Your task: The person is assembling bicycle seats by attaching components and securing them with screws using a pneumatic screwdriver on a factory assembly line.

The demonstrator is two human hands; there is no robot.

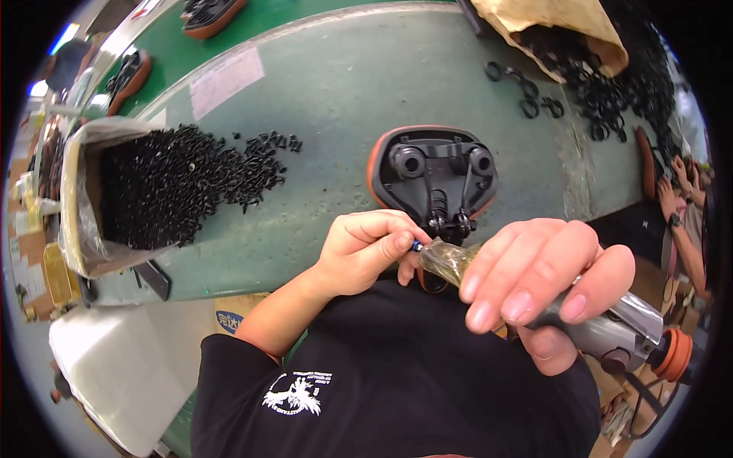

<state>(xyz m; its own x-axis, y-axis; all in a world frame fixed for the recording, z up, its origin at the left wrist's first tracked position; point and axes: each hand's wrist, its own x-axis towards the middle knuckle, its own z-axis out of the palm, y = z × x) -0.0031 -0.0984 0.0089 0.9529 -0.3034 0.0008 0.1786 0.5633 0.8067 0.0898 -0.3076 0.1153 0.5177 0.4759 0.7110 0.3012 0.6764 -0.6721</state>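
Note:
A black bicycle saddle (pixel 401 185) with an orange-brown edge lies upside down on the green table, its springs and metal frame facing up. My right hand (pixel 542 275) is wrapped round a grey power screwdriver (pixel 630 332), whose front end is covered in yellowish clear wrapping. The tool points left, and its blue tip (pixel 416 246) reaches the fingers of my left hand (pixel 360 250). That hand is closed in a pinch just below the saddle's narrow end; whatever small piece is between thumb and forefinger is hidden.
On the left, a plastic-lined box (pixel 76 206) lies tipped, spilling small black parts (pixel 248 168) onto the table (pixel 321 99). Black rings (pixel 529 99) lie near an open sack (pixel 611 38) at the far right. Another person's hands (pixel 672 198) show at the right edge. More saddles (pixel 130 80) stand beyond.

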